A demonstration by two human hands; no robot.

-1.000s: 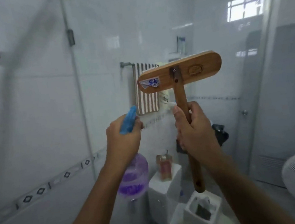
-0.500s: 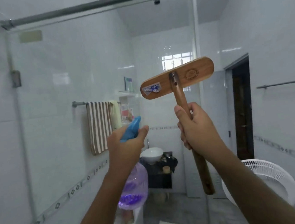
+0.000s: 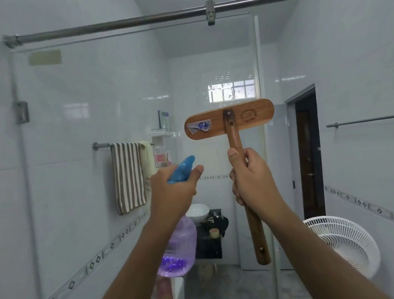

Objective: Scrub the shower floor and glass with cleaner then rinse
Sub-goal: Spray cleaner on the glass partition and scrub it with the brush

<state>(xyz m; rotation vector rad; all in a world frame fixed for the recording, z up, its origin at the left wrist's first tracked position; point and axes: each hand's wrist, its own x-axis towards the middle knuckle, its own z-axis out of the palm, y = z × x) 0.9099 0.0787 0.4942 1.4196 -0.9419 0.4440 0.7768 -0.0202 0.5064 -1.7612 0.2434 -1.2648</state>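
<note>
Left hand (image 3: 172,196) wrapped round spray bottle (image 3: 179,249), nozzle aimed at glass panel (image 3: 87,100). Right hand (image 3: 253,182) grips wooden brush (image 3: 229,119) by handle, head raised near glass, contact unclear. Likely early stage: no foam visible; scrubbing and rinse remain. Shower floor out of view.

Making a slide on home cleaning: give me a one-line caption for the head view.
Left hand grips a purple spray bottle, right hand holds a wooden brush upright before the shower glass.

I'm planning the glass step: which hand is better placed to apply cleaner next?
Left. The left hand grips the spray bottle, nozzle raised toward the glass. The right hand holds only the brush, likely for scrubbing afterwards.
</note>
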